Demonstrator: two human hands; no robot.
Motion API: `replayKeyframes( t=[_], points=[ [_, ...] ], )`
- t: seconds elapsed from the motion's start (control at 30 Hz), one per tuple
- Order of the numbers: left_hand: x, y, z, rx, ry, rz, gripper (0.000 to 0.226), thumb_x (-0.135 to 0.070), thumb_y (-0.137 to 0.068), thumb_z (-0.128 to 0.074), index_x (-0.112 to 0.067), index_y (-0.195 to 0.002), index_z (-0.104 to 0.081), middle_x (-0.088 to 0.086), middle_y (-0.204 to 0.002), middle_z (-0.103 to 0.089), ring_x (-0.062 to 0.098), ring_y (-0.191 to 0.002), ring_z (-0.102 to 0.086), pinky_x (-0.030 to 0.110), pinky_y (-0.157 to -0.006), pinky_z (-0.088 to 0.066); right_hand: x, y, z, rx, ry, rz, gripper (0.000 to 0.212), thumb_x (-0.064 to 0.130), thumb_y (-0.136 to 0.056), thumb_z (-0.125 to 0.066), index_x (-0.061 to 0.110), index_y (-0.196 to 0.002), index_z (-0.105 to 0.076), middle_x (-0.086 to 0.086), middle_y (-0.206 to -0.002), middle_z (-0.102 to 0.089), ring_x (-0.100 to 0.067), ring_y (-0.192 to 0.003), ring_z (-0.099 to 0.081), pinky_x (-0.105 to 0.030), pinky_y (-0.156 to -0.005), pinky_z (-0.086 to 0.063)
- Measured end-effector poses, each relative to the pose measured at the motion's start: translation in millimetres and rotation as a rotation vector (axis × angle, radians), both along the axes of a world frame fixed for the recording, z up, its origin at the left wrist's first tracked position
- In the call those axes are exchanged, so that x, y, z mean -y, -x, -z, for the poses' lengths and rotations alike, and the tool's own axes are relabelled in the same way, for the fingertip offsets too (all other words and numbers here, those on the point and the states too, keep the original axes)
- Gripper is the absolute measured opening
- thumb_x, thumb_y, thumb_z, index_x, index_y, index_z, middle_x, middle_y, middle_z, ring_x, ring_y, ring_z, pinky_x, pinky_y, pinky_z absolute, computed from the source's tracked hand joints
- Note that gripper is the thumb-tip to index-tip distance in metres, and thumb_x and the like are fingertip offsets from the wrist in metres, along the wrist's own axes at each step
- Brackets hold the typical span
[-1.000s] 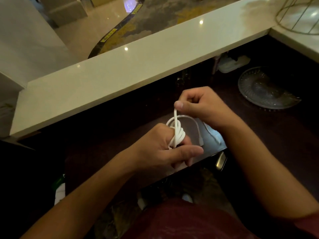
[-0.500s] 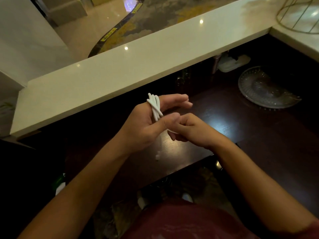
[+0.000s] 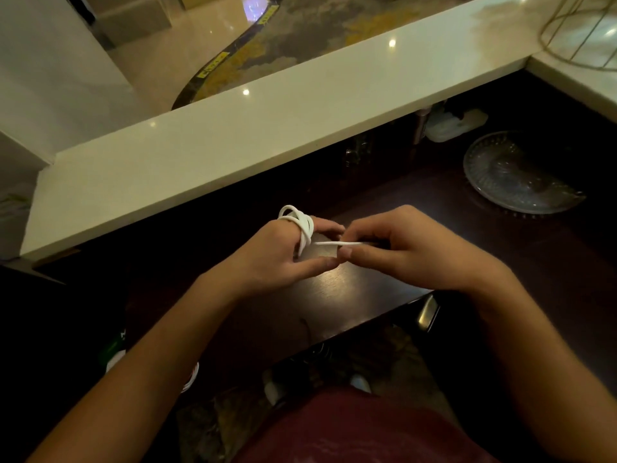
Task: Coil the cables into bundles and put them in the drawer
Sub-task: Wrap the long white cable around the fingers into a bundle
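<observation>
Head view, looking down over a dark wooden desk (image 3: pixel 337 295). I see the left hand (image 3: pixel 280 259) held just above the desk surface, its fingers extended toward the right with several loops of white cable (image 3: pixel 302 225) wound around them; the loops stand up over the knuckles and cross down to the palm side. The thumb reaches forward beneath the loops; I cannot tell whether it presses on them. From the coil, a straight free length of the same cable runs rightward into the right hand (image 3: pixel 410 248), which pinches it between thumb and curled fingers, so this hand is closed on the cable. The two hands nearly meet at the fingertips. A pale stone counter (image 3: pixel 233 128) runs diagonally behind the desk. At upper right, well apart from the hands, a clear glass dish (image 3: pixel 514 175) rests on the dark surface, with a white object (image 3: pixel 454 123), too dim to identify, beyond it under the counter edge.
</observation>
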State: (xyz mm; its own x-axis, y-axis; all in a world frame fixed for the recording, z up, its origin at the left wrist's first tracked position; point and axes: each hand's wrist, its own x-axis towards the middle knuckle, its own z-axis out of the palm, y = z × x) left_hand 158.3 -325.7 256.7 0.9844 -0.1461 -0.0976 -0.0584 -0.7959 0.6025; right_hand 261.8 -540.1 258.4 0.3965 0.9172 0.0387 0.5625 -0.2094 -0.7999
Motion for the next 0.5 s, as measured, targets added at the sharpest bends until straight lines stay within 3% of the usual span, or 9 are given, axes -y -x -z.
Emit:
replayKeyframes(
  t=[0.1,0.17,0.23,0.3,0.37,0.43,0.5],
  points=[
    [8,-1,3,-0.043,-0.011,-0.001,0.057,-0.068,-0.090,-0.044,-0.021,-0.108,-0.072,-0.007,-0.089,-0.070,0.001,-0.084,-0.064,0.016,-0.070,-0.049,1,0,-12,0.004,-0.067,-0.021,0.012,0.030,-0.097,-0.068,0.022,-0.097,-0.077,0.012,-0.073,-0.069,-0.005,-0.067,-0.064,-0.018,-0.060,-0.045],
    [14,-1,5,-0.069,0.036,0.011,0.053,-0.066,-0.093,-0.047,-0.022,-0.089,-0.075,-0.005,-0.071,-0.067,0.004,-0.068,-0.066,0.018,-0.062,-0.048,2,-3,-19,-0.041,-0.142,-0.025,0.015,0.029,-0.095,-0.070,0.016,-0.097,-0.077,0.003,-0.082,-0.075,-0.011,-0.076,-0.071,-0.032,-0.066,-0.054],
    [20,3,3,-0.060,0.173,0.017,0.042,-0.055,-0.097,-0.051,-0.023,-0.083,-0.074,-0.007,-0.065,-0.067,0.004,-0.061,-0.066,0.016,-0.059,-0.048,2,-8,-21,-0.112,-0.242,-0.004,0.018,0.028,-0.093,-0.070,0.011,-0.094,-0.076,-0.007,-0.079,-0.073,-0.017,-0.067,-0.067,-0.034,-0.058,-0.052],
    [26,6,-1,-0.036,0.330,0.015,0.037,-0.045,-0.100,-0.056,-0.019,-0.081,-0.075,-0.007,-0.064,-0.067,0.011,-0.061,-0.067,0.028,-0.063,-0.054,0,-13,-16,-0.244,-0.344,0.063,0.016,0.024,-0.089,-0.072,0.008,-0.090,-0.075,-0.012,-0.073,-0.069,-0.016,-0.058,-0.058,-0.024,-0.053,-0.046],
    [33,7,-8,-0.031,0.444,0.030,0.036,-0.035,-0.102,-0.055,-0.014,-0.081,-0.075,-0.007,-0.064,-0.068,0.019,-0.064,-0.069,0.048,-0.079,-0.056,-5,-19,-4,-0.370,-0.408,0.129,0.010,0.021,-0.088,-0.075,0.012,-0.085,-0.073,-0.003,-0.065,-0.061,-0.009,-0.056,-0.052,-0.020,-0.053,-0.041],
    [40,7,-14,-0.021,0.556,0.088,0.037,-0.029,-0.102,-0.053,-0.005,-0.084,-0.075,-0.006,-0.069,-0.071,0.023,-0.067,-0.069,0.060,-0.089,-0.051,-12,-24,12,-0.494,-0.448,0.161,0.010,0.023,-0.089,-0.074,0.015,-0.084,-0.071,-0.004,-0.064,-0.054,-0.011,-0.056,-0.047,-0.024,-0.052,-0.037],
    [46,6,-20,0.016,0.693,0.145,0.040,-0.029,-0.102,-0.052,0.001,-0.085,-0.072,-0.001,-0.075,-0.072,0.027,-0.069,-0.069,0.068,-0.087,-0.048,-20,-22,26,-0.611,-0.477,0.187,0.013,0.027,-0.089,-0.068,0.014,-0.086,-0.070,-0.016,-0.068,-0.050,-0.021,-0.059,-0.045,-0.030,-0.055,-0.036]
  ],
)
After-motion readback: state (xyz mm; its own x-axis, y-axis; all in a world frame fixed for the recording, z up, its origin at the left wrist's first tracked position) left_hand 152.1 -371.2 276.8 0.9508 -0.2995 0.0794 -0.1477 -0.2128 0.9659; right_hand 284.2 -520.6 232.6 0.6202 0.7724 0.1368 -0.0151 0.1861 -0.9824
